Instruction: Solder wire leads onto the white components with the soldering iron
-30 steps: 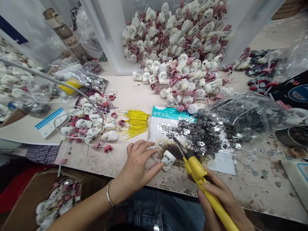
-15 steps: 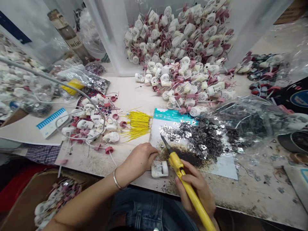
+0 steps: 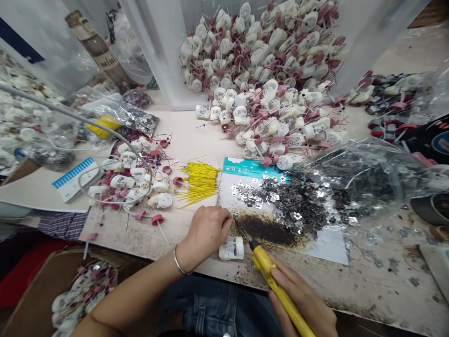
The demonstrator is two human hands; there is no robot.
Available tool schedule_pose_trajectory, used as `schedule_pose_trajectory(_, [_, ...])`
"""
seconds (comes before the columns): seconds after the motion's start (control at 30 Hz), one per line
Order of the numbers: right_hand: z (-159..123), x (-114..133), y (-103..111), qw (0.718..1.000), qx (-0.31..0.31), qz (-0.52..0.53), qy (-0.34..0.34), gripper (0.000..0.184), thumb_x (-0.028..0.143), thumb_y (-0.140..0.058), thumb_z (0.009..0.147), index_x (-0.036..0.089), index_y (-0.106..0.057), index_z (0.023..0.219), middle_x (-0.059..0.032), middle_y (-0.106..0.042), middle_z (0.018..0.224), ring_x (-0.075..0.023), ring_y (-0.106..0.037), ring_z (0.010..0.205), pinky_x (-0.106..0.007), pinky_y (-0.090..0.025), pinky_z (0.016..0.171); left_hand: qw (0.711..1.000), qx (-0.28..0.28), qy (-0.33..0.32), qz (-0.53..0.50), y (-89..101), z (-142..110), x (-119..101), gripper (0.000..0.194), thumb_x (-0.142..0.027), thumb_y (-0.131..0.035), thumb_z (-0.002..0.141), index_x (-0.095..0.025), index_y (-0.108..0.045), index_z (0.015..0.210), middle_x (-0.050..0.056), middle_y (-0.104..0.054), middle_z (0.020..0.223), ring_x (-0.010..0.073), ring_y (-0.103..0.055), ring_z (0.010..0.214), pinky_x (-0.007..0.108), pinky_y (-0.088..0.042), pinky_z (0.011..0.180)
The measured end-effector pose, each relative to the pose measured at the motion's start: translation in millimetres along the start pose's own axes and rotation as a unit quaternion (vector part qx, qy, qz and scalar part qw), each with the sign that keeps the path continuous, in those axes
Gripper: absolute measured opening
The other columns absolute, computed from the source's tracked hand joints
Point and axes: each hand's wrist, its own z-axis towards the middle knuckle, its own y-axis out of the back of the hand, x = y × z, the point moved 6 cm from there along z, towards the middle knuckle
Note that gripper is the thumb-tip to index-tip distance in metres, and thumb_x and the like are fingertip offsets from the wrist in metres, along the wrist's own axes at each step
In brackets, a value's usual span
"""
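My right hand (image 3: 303,297) is wrapped round a yellow soldering iron (image 3: 280,285), whose thin dark tip points up and left. That tip ends just beside the fingertips of my left hand (image 3: 210,227). The left fingers are pinched together; what sits between them is too small to make out. A tiny shiny metal piece (image 3: 235,214) shows at the iron's tip. Below the left hand lies a white plastic housing (image 3: 232,248) on the table. Under and beyond the tip, a patch of dark brown grains (image 3: 268,230) is spread over a white sheet (image 3: 331,245) with a teal band.
Small metal plates (image 3: 298,201) are heaped on the sheet. Yellow wires (image 3: 200,183) lie left of it, beside white and pink parts (image 3: 131,180) under a grey cable (image 3: 105,128). A translucent bin (image 3: 159,56) full of similar parts stands behind. A cardboard box (image 3: 38,299) sits lower left.
The iron and my right hand have moved down and right, with its tip now lower, near the left fingertips. My left hand has shifted slightly right and turned, its fingers curled more tightly.
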Motion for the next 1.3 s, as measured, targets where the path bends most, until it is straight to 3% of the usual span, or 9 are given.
schedule_pose_trajectory(0.13, [-0.2,0.1,2.2,1.000,0.005,-0.017,-0.010,0.041,0.002,-0.057,0.080,0.014,-0.061,0.118,-0.0110,-0.066,0.116,-0.0217,-0.066,0.105,-0.033,-0.059,0.082,1.000,0.009,0.008,0.021,4.3,3.8,-3.5,0.019,-0.020,-0.054,0.085,-0.019,-0.070,0.075,0.004,-0.073,0.076,0.0215,-0.066,0.076,0.031,-0.042,0.069])
schedule_pose_trajectory(0.3, [-2.3,0.8,5.8,0.998,-0.047,-0.005,-0.037,0.033,0.007,-0.062,0.077,0.015,-0.064,0.109,-0.0096,-0.067,0.114,-0.0224,-0.069,0.098,-0.031,-0.061,0.078,0.999,0.019,0.010,0.024,8.0,7.2,-4.8,0.021,-0.020,-0.052,0.084,-0.019,-0.071,0.075,0.005,-0.073,0.076,0.0212,-0.066,0.074,0.031,-0.039,0.067])
schedule_pose_trajectory(0.53, [-0.1,3.4,1.7,1.000,0.011,-0.021,0.000,0.042,0.001,-0.058,0.079,0.015,-0.061,0.119,-0.0100,-0.065,0.118,-0.0206,-0.065,0.106,-0.031,-0.058,0.085,0.999,0.022,0.011,0.031,6.5,6.9,-4.8,0.024,-0.021,-0.050,0.083,-0.019,-0.070,0.069,0.005,-0.073,0.072,0.0215,-0.065,0.073,0.033,-0.038,0.069])
schedule_pose_trajectory(0.73, [2.3,5.2,4.0,1.000,0.010,-0.018,0.002,0.045,-0.001,-0.058,0.079,0.014,-0.060,0.121,-0.0105,-0.065,0.118,-0.0195,-0.065,0.107,-0.031,-0.057,0.088,0.999,0.017,0.017,0.026,5.4,7.3,-4.6,0.024,-0.022,-0.051,0.083,-0.019,-0.070,0.068,0.006,-0.072,0.071,0.0213,-0.065,0.072,0.034,-0.037,0.071])
schedule_pose_trajectory(0.9, [2.3,3.2,5.4,1.000,0.001,-0.020,-0.006,0.041,0.006,-0.057,0.081,0.016,-0.061,0.120,-0.0102,-0.066,0.116,-0.0215,-0.066,0.103,-0.033,-0.059,0.082,0.999,0.020,0.019,0.024,6.2,8.3,-4.5,0.025,-0.022,-0.051,0.083,-0.018,-0.070,0.069,0.006,-0.071,0.069,0.0210,-0.065,0.072,0.033,-0.037,0.072])
schedule_pose_trajectory(1.17, [-1.7,9.4,15.4,0.987,-0.119,-0.010,-0.103,0.020,0.008,-0.062,0.079,0.017,-0.066,0.095,-0.0071,-0.071,0.102,-0.0198,-0.071,0.090,-0.030,-0.059,0.074,0.999,0.033,0.012,0.013,8.9,4.2,-8.4,0.024,-0.024,-0.052,0.085,-0.019,-0.071,0.071,0.005,-0.072,0.072,0.0206,-0.064,0.074,0.034,-0.037,0.074])
schedule_pose_trajectory(1.3, [-1.1,10.2,11.2,0.991,-0.100,-0.009,-0.090,0.024,0.008,-0.059,0.081,0.017,-0.066,0.103,-0.0071,-0.070,0.106,-0.0204,-0.070,0.093,-0.032,-0.060,0.074,1.000,0.025,0.009,0.011,5.5,5.2,-9.3,0.024,-0.024,-0.052,0.086,-0.019,-0.071,0.072,0.005,-0.072,0.073,0.0211,-0.064,0.075,0.035,-0.036,0.075])
